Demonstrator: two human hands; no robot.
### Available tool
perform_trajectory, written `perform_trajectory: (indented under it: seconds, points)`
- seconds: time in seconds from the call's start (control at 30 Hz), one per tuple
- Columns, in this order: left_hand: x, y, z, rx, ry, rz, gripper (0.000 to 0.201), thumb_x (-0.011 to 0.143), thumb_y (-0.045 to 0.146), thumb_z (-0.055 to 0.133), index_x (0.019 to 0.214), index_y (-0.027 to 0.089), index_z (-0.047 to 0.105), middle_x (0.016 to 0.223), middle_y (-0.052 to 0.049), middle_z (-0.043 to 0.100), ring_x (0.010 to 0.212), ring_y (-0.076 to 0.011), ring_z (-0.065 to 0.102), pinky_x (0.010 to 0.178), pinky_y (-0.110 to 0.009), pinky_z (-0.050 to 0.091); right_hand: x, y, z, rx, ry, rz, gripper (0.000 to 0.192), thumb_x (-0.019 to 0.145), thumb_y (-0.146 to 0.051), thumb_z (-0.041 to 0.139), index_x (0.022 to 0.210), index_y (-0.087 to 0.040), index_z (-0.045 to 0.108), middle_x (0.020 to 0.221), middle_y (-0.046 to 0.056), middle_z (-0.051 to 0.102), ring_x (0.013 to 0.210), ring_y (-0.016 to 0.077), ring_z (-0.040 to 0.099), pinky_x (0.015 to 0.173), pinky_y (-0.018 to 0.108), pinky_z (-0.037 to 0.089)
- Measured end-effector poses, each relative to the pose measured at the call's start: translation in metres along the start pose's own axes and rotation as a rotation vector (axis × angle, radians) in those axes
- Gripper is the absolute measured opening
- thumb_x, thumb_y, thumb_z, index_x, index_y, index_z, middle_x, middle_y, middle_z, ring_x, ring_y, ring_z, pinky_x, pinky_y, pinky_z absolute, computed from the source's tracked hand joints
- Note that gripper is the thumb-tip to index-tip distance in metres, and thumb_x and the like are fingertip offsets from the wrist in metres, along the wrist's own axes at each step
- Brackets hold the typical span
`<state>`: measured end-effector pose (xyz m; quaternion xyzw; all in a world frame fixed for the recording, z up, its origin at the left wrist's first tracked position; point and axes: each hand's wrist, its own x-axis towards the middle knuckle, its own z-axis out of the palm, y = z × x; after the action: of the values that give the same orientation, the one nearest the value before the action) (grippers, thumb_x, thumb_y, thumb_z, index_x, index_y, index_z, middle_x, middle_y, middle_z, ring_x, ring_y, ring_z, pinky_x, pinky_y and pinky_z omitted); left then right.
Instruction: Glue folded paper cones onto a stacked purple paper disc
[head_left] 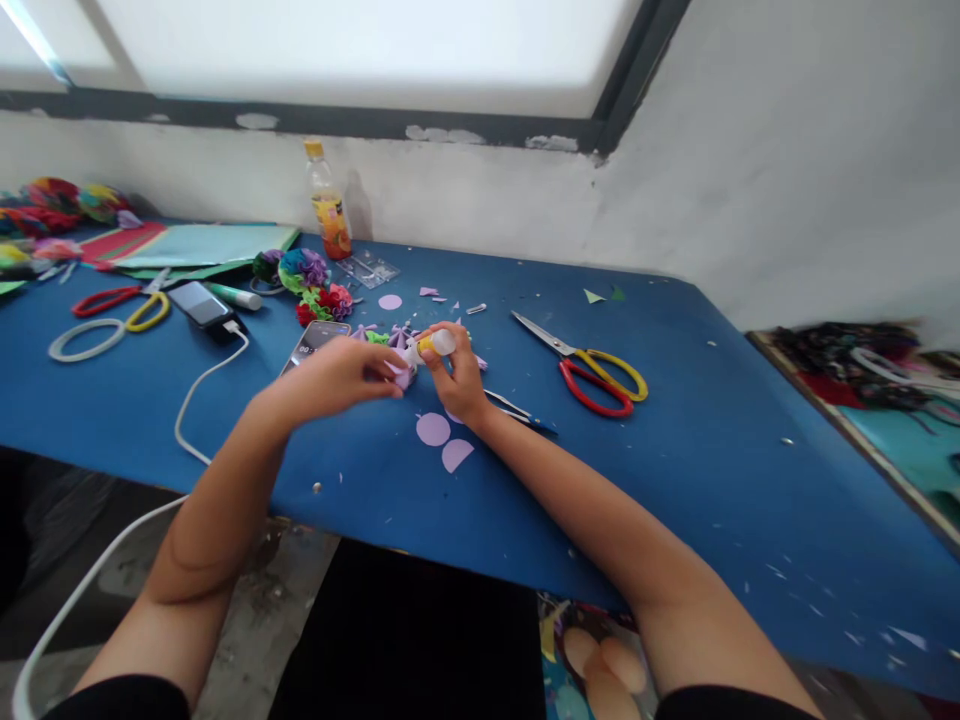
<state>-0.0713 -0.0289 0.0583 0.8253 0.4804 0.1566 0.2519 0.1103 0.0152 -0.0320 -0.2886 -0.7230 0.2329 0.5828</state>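
Observation:
My right hand (463, 380) is wrapped round a white glue stick (441, 342) with a yellow label, held tilted over the desk. Its far end meets a small lilac paper piece (403, 372) pinched in the fingers of my left hand (337, 375). Folded lilac paper bits lie behind both hands, partly hidden. Just in front are a lilac paper circle (433, 429) and a folded half circle (457, 455). Slim tweezers (517, 410) lie partly under my right wrist. A phone with a lit screen (319, 338) is partly covered by my left hand.
Red-and-yellow scissors (592, 373) lie open on the blue desk (645, 520) at right. Another pair (127, 300), a second phone (201, 303) with a white cable, and a tape ring (86, 340) are at left. Behind stand a juice bottle (330, 210) and colourful paper flowers (307, 275).

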Motion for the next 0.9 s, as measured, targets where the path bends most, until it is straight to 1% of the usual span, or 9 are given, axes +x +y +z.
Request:
perform_trajectory:
  seconds: [0.07, 0.1, 0.17, 0.23, 0.33, 0.43, 0.63, 0.8, 0.9]
  points:
    - [0.002, -0.013, -0.011, 0.018, 0.176, -0.084, 0.023, 0.078, 0.028, 0.064, 0.098, 0.017, 0.067, 0.087, -0.004, 0.073, 0.083, -0.0183, 0.068, 0.075, -0.027, 0.051, 0.000, 0.003, 0.001, 0.008, 0.035, 0.016, 0.025, 0.089, -0.041, 0.050, 0.107, -0.026, 0.044, 0.095, 0.004, 0.061, 0.091, 0.0189, 0.059, 0.089, 0.040, 0.046]
    - [0.004, -0.018, -0.014, 0.054, 0.236, -0.114, 0.023, 0.078, 0.029, 0.064, 0.097, 0.017, 0.067, 0.088, -0.005, 0.073, 0.083, -0.0189, 0.067, 0.075, -0.027, 0.050, 0.000, 0.005, 0.001, 0.025, 0.047, 0.029, 0.026, 0.089, -0.042, 0.050, 0.108, -0.026, 0.044, 0.095, 0.004, 0.061, 0.090, 0.0186, 0.059, 0.088, 0.040, 0.046]
    - [0.008, -0.024, -0.014, 0.157, 0.279, -0.146, 0.024, 0.080, 0.031, 0.063, 0.099, 0.017, 0.067, 0.090, -0.006, 0.073, 0.084, -0.0204, 0.067, 0.074, -0.029, 0.050, 0.000, 0.008, 0.002, 0.065, 0.073, 0.058, 0.027, 0.089, -0.044, 0.050, 0.108, -0.026, 0.044, 0.095, 0.004, 0.060, 0.087, 0.0178, 0.059, 0.085, 0.039, 0.048]
    - [0.013, -0.025, -0.008, 0.275, 0.259, -0.154, 0.025, 0.082, 0.031, 0.060, 0.103, 0.019, 0.067, 0.093, -0.006, 0.072, 0.088, -0.0224, 0.066, 0.074, -0.031, 0.049, 0.001, 0.011, 0.003, 0.094, 0.108, 0.081, 0.028, 0.089, -0.046, 0.050, 0.108, -0.026, 0.044, 0.094, 0.004, 0.060, 0.086, 0.0173, 0.059, 0.083, 0.037, 0.048]
    - [0.019, -0.022, 0.002, 0.433, 0.216, -0.165, 0.027, 0.085, 0.034, 0.055, 0.106, 0.022, 0.067, 0.097, -0.007, 0.072, 0.091, -0.0251, 0.065, 0.072, -0.032, 0.048, 0.002, 0.012, 0.004, 0.127, 0.152, 0.103, 0.030, 0.088, -0.048, 0.050, 0.107, -0.026, 0.045, 0.092, 0.003, 0.060, 0.085, 0.0168, 0.059, 0.082, 0.036, 0.049]
    - [0.022, -0.019, 0.007, 0.510, 0.196, -0.165, 0.029, 0.088, 0.036, 0.051, 0.109, 0.023, 0.066, 0.098, -0.007, 0.071, 0.091, -0.0260, 0.065, 0.070, -0.031, 0.047, 0.003, 0.011, 0.004, 0.157, 0.180, 0.122, 0.031, 0.087, -0.050, 0.051, 0.105, -0.026, 0.045, 0.091, 0.003, 0.059, 0.084, 0.0162, 0.060, 0.080, 0.035, 0.049]
    - [0.025, -0.020, 0.014, 0.587, 0.170, -0.136, 0.033, 0.089, 0.038, 0.047, 0.110, 0.022, 0.065, 0.093, -0.009, 0.071, 0.085, -0.0260, 0.065, 0.066, -0.031, 0.047, 0.003, 0.009, 0.004, 0.170, 0.194, 0.153, 0.032, 0.086, -0.052, 0.051, 0.104, -0.026, 0.045, 0.089, 0.002, 0.060, 0.080, 0.0152, 0.060, 0.078, 0.033, 0.049]
    - [0.026, -0.020, 0.019, 0.602, 0.140, -0.119, 0.031, 0.087, 0.033, 0.048, 0.111, 0.022, 0.065, 0.096, -0.009, 0.071, 0.088, -0.0276, 0.065, 0.067, -0.033, 0.048, 0.003, 0.010, 0.004, 0.169, 0.200, 0.159, 0.033, 0.086, -0.052, 0.051, 0.103, -0.026, 0.045, 0.087, 0.001, 0.060, 0.079, 0.0151, 0.060, 0.076, 0.033, 0.049]
    - [0.027, -0.021, 0.020, 0.581, 0.126, -0.101, 0.034, 0.088, 0.035, 0.046, 0.111, 0.020, 0.065, 0.098, -0.010, 0.071, 0.089, -0.0293, 0.065, 0.070, -0.036, 0.049, 0.003, 0.011, 0.004, 0.174, 0.206, 0.155, 0.033, 0.085, -0.053, 0.052, 0.103, -0.026, 0.045, 0.087, 0.002, 0.060, 0.079, 0.0151, 0.060, 0.076, 0.033, 0.049]
